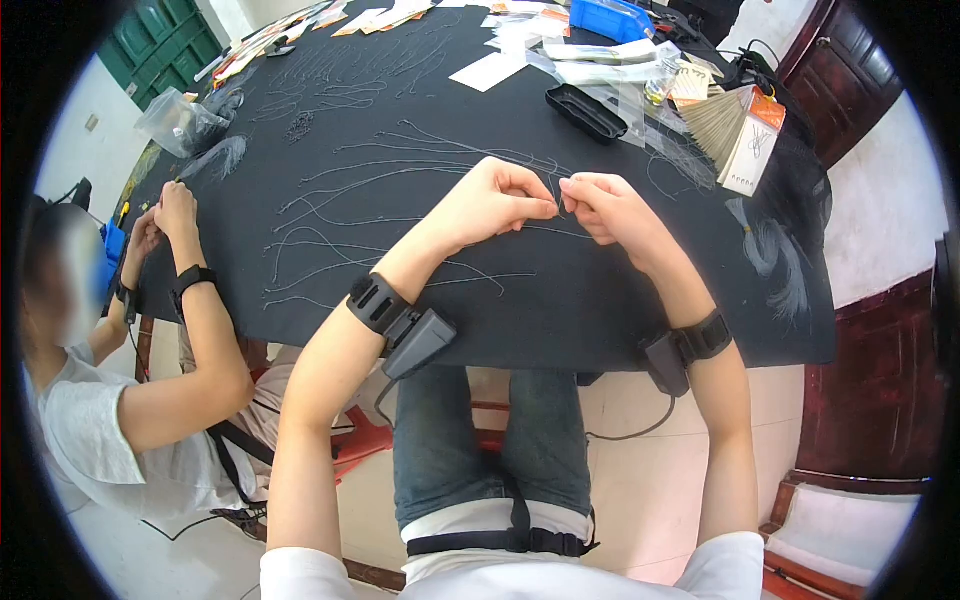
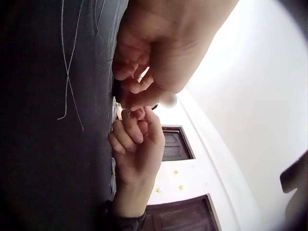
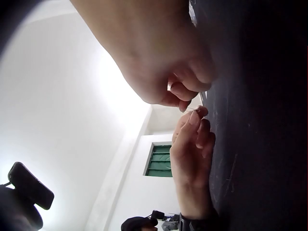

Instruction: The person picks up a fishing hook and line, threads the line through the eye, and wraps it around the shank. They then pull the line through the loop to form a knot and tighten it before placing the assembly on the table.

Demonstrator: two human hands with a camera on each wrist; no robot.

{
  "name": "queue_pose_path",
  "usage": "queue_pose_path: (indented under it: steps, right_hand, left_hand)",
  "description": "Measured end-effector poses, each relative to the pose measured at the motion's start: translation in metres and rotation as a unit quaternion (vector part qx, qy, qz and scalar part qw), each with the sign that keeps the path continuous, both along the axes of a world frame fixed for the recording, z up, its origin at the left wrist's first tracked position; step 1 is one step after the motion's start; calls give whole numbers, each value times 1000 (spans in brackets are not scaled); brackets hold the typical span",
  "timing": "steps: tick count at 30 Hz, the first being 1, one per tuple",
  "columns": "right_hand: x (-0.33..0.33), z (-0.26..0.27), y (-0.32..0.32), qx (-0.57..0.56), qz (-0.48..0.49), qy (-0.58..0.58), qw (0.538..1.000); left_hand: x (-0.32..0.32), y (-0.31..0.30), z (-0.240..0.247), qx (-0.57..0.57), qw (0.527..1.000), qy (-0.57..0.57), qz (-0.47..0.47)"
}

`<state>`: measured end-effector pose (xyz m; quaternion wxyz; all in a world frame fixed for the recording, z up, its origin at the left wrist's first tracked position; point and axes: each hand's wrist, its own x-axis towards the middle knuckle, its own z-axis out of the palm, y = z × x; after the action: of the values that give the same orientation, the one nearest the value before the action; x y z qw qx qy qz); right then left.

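Above the black-covered table, my left hand (image 1: 490, 205) and my right hand (image 1: 612, 208) meet almost fingertip to fingertip. Between them runs a thin grey cord (image 1: 559, 192), pinched by thumb and forefinger on each side. In the left wrist view, my right hand (image 2: 137, 149) has its fingers curled inward, facing the left. A fine strand shows at the fingertips of my left hand (image 3: 192, 149) in the right wrist view. Most of the cord is hidden by the fingers. Several similar grey cords (image 1: 330, 215) lie spread on the cloth to the left, some crossing.
A black tray (image 1: 587, 113) sits beyond my hands, near clear plastic bags, a fanned stack of cards (image 1: 722, 130) and a blue bin (image 1: 612, 18). Translucent line bundles (image 1: 778, 260) lie at right. Another person (image 1: 150, 330) works at left, near a clear tub (image 1: 180, 122).
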<state>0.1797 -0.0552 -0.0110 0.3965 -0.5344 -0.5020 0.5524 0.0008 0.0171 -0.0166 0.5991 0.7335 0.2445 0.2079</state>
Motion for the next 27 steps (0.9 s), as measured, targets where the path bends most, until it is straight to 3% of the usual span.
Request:
queue_pose_path:
  steps: [3, 7, 12, 16, 23, 27]
  right_hand:
    - [-3, 1, -2, 21, -12, -20, 1000]
    - [-10, 3, -5, 41, 45, -42, 997]
    - [-11, -1, -2, -11, 76, -40, 996]
    - [0, -7, 3, -45, 44, 22, 998]
    - [8, -6, 5, -15, 1, 48, 999]
    - [8, -8, 6, 5, -2, 65, 998]
  left_hand:
    - [5, 3, -9, 102, 993, 59, 29]
    - [2, 3, -6, 92, 987, 65, 115]
    - [0, 2, 1, -72, 988, -43, 132]
    - [-2, 4, 2, -111, 989, -74, 71]
    - [-2, 3, -2, -25, 999, -6, -31]
    - [1, 4, -8, 108, 992, 67, 3]
